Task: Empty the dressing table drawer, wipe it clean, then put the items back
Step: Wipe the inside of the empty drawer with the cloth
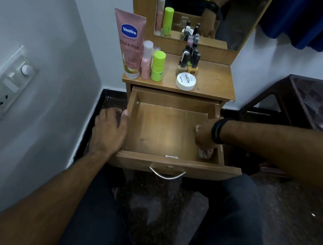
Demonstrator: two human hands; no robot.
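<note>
Two hands are at the pulled-out drawer (pixel 167 131) of the dressing table (pixel 216 78). From where I stand, the left hand (pixel 109 129) lies over the drawer's left wall, palm down, fingers curled loosely down the outside and the thumb hooked on the top edge of that wall. Across the bare wooden bottom from it, the right hand (pixel 204 135) is down inside the drawer, tucked into the right-hand corner near the front panel. Its fingers are bunched around a pale crumpled cloth (pixel 205 152), which pokes out below the hand and presses against the drawer floor just beside the right wall. A dark band (pixel 218 129) sits on that wrist, level with the wall's top edge.

Between the two hands the drawer floor is open wood, with free room from the right hand toward the back wall and toward the left hand. Beyond both hands, on the tabletop, stand a pink Vaseline tube (pixel 129 44), a pink bottle (pixel 146 60), a green-capped bottle (pixel 158 65), a cluster of nail polish bottles (pixel 190 60) and a white round jar (pixel 186 81), all well back from the tabletop's front edge. Below the hands, a metal handle (pixel 166 174) hangs on the drawer front
</note>
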